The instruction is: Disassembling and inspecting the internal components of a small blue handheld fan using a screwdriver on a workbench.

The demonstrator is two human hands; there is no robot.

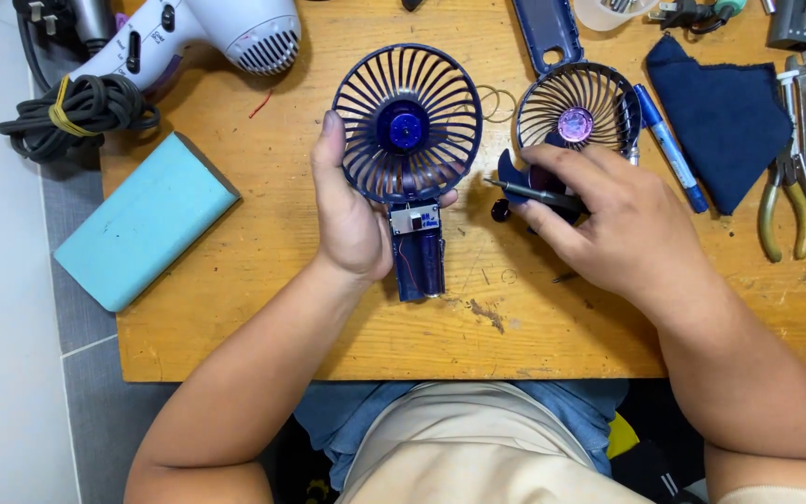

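- The left hand [352,210] is grasping a dark blue handheld fan [409,140] from its left side, with the thumb lying up along the round grille's rim and the fingers wrapping behind the neck where the grille meets the handle.
- The fan is lying face-up near the middle of the wooden table [235,308]; its handle is pointing toward the person and is standing open, showing a small circuit board and a dark cylindrical cell with thin red wires.
- The right hand [622,224] is sitting just right of the fan, clenched around a slim dark screwdriver [534,193] whose tip is pointing left toward the fan's neck.
- Under that hand's fingers, dark blue fan blades [513,173] are peeking out, touching the fingertips.
- Right of the fan and slightly farther from the person, a second grille [578,107] with a purple centre is lying flat, joined to a blue handle shell reaching toward the far table edge.
- Just right of that grille, a blue marker pen [669,149] is lying on a slant, and beyond it a dark blue cloth [725,117] is spreading out.
- Further right of the fan, at the table's edge, pliers [785,201] and other hand tools are lying side by side.
- Left of the fan, a pale teal block [142,219] is overhanging the table's left edge.
- Up-left of the fan, a white hair dryer [207,37] is lying with its bundled black cord [76,112] beside it.
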